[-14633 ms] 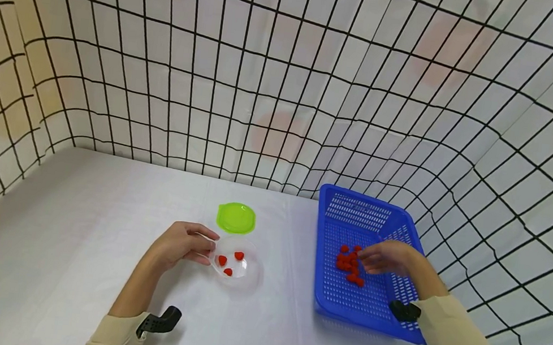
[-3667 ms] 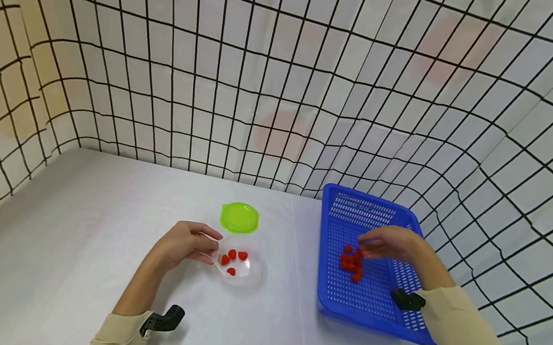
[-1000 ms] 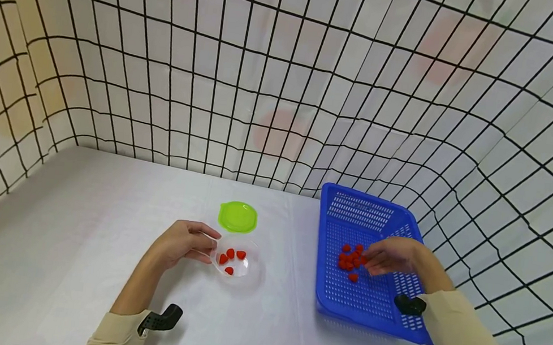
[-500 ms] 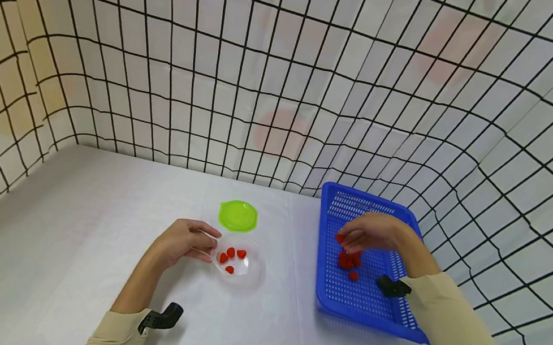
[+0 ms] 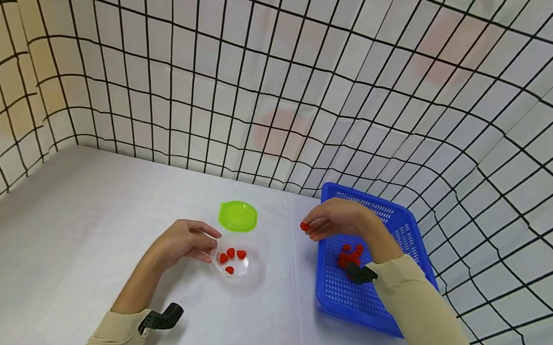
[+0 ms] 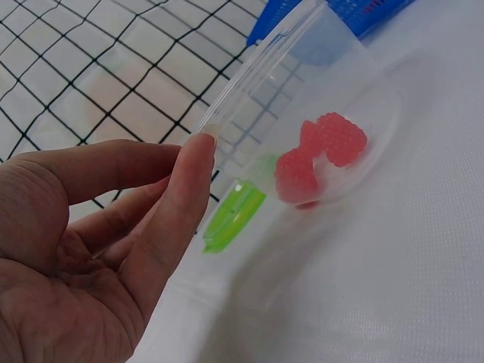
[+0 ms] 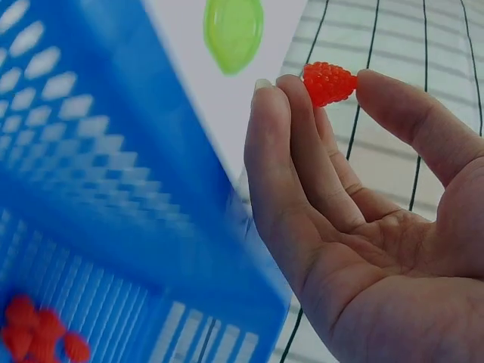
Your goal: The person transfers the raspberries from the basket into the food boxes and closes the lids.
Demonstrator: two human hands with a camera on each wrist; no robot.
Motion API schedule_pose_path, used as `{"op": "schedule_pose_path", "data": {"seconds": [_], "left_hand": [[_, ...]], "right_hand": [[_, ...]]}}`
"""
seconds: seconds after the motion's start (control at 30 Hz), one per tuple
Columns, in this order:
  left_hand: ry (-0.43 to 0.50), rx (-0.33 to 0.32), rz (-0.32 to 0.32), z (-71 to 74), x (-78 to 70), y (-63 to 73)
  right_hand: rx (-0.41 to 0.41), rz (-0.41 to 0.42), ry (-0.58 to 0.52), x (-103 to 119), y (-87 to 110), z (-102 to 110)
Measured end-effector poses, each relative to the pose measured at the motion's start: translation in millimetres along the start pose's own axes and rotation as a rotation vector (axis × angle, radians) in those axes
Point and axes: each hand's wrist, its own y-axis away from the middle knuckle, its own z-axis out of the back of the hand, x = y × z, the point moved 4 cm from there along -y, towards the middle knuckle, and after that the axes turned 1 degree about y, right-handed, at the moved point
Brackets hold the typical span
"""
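My left hand (image 5: 187,245) pinches the rim of a clear plastic bowl (image 5: 250,275) between thumb and fingers. Several red raspberries (image 6: 342,139) lie inside the bowl on its bottom. Between thumb and fingertips of my right hand (image 5: 337,218) is one raspberry (image 7: 328,84), held just past the left rim of the blue basket (image 5: 320,257). More raspberries (image 7: 41,333) sit in a cluster on the basket floor, partly covered by the right wrist's black camera in the head view.
A bright green lid (image 5: 238,216) lies on the white tabletop (image 5: 97,220) behind the bowl. Black wire mesh (image 5: 246,78) with white sheeting behind it rises along the back and both sides. The basket stands at the right, near the mesh.
My right hand has lifted a raspberry from the cluster in the basket and carried it left, over the basket's rim. The left hand and the bowl have stayed put.
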Motion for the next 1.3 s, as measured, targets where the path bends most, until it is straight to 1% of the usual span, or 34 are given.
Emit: {"op": "schedule_pose_path", "data": {"seconds": [0.17,0.27,0.53,0.8,1.03,1.3], "left_hand": [[0.009,-0.002,0.001,0.3,0.2,-0.6],[0.012,-0.002,-0.001,0.3,0.6,-1.3],[0.009,0.000,0.001,-0.6,-0.1,-1.7],[-0.003,-0.014,0.010,-0.4,0.0,-2.1],[-0.011,-0.019,0.014,0.3,1.0,-2.9],[-0.010,-0.017,0.006,1.4,0.7,-2.3]], "right_hand": [[0.033,0.014,-0.001,15.4,-12.7,-21.8],[0.054,0.006,0.001,23.0,-20.1,-34.8],[0.101,-0.014,0.042,34.4,-32.7,-65.8],[0.148,-0.007,0.082,39.9,-43.0,-85.6],[0.173,0.009,0.096,40.2,-51.0,-99.9],[0.226,0.024,0.093,42.1,-54.4,-115.8]]}}
